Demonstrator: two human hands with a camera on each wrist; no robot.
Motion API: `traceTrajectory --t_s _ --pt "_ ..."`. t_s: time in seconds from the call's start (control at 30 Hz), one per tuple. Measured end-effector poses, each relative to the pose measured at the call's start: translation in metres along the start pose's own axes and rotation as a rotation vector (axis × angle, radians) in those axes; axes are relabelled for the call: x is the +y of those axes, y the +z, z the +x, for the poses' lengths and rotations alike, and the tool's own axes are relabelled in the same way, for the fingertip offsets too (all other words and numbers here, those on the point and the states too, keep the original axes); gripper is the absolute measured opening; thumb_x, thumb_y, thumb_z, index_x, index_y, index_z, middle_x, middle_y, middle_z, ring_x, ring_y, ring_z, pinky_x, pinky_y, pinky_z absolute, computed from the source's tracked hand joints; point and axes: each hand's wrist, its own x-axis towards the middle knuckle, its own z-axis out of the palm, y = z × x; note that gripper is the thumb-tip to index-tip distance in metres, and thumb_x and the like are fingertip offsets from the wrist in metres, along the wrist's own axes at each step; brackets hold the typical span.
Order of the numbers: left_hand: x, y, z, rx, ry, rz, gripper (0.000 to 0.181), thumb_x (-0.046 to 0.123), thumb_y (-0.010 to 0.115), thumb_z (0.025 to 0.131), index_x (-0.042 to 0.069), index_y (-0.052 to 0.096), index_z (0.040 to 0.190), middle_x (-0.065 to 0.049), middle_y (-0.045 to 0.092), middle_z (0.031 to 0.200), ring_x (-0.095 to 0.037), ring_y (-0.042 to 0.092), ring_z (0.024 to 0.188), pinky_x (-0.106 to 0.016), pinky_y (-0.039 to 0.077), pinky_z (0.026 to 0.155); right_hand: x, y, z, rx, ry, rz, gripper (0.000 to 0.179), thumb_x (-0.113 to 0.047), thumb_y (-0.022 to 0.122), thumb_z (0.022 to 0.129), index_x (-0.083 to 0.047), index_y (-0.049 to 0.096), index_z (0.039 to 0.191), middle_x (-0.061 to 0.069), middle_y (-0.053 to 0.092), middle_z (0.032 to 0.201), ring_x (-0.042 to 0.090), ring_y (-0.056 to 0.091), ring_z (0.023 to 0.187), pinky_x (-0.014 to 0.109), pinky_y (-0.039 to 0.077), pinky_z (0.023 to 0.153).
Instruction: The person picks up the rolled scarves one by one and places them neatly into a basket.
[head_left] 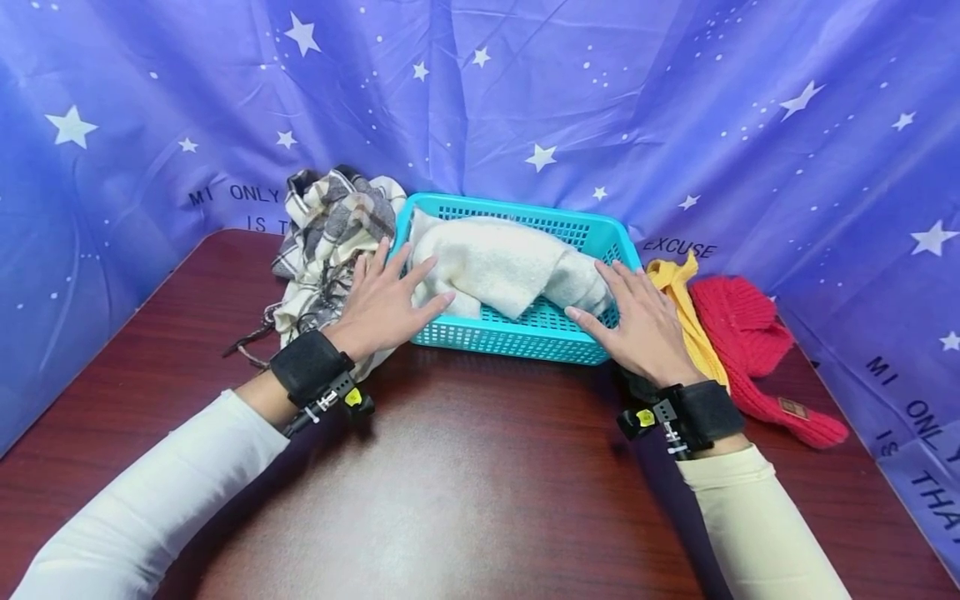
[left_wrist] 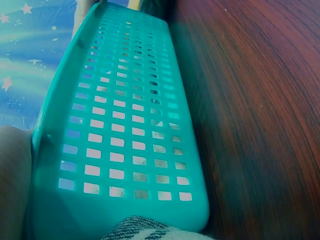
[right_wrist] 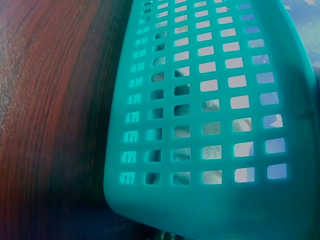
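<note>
In the head view, a turquoise plastic basket (head_left: 517, 340) with a perforated wall holds a bundled off-white fuzzy cloth (head_left: 495, 258). My left hand (head_left: 386, 304) lies over the basket's left end with fingers spread. At the right end, my right hand (head_left: 645, 321) reaches over the rim, its fingers extended and the thumb apart. Neither hand grips anything. Both wrist views are filled by the basket's long wall (left_wrist: 117, 130), and pale cloth shows through its holes. Only a blurred strip of the left hand (left_wrist: 14, 175) appears in the left wrist view.
A plaid fringed scarf (head_left: 330, 225) is heaped against the basket's left end. On the right lie a yellow knitted piece (head_left: 693, 321) and a red knitted piece (head_left: 738, 325) with a small tag. Everything rests on a dark wooden table (head_left: 465, 475); a starry blue-purple curtain (head_left: 465, 108) hangs behind.
</note>
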Motion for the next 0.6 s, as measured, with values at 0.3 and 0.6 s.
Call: traceTrajectory --t_s 0.3,0.6 --pt "-0.0008 0.0005 -0.0002 -0.002 0.006 -0.003 0.072 0.061 0.043 0.1 0.021 0.033 0.159 -0.018 0.013 0.168 -0.041 -0.005 0.154 -0.06 -0.007 0.12 0.0003 0.0009 -0.0006 0.003 -0.007 0.002 0.086 -0.063 0.055 0.095 -0.016 0.027 0.161 0.023 0.026 0.163 0.048 0.016 0.15 0.076 0.012 0.111" --pt "0.0001 -0.0003 -0.0009 0.0 0.006 0.002 0.071 0.06 0.042 0.101 0.021 0.033 0.16 -0.019 0.012 0.167 -0.042 -0.005 0.153 -0.06 -0.007 0.12 0.0002 0.001 -0.0001 0.002 -0.009 0.003 0.086 -0.064 0.054 0.095 -0.016 0.026 0.161 0.023 0.027 0.162 0.048 0.017 0.15 0.076 0.012 0.111"
